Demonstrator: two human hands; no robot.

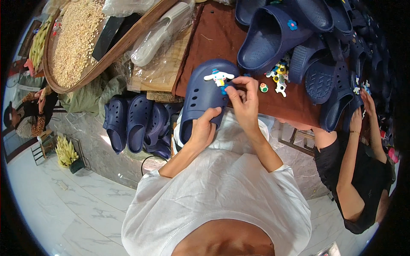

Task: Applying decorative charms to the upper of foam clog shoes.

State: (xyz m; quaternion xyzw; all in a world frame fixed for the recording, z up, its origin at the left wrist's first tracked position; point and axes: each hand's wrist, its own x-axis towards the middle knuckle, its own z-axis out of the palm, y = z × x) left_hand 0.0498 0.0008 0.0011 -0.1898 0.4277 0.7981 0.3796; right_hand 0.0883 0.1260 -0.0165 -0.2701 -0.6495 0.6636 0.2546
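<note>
My left hand [202, 131] is closed round the open heel end of a navy foam clog [204, 94], its thumb pressed on the upper. The clog is held toe away from me, over the table's near edge. A white long-eared character shoe charm [218, 77] with a blue hat sits on its upper. Just below that, a small blue shoe charm [224, 89] lies at the thumb tip of my right hand [244, 102]. The thumb and index finger of that hand are bent in a pinch at it, partly hiding it.
Loose charms [279, 77] lie on the brown-covered table [209, 38], beside piled navy clogs [267, 40]. More clogs [137, 123] hang at left below the edge. A grain tray [70, 42] and bagged white clog [160, 36] are far left. Another person's hands [363, 111] work at right.
</note>
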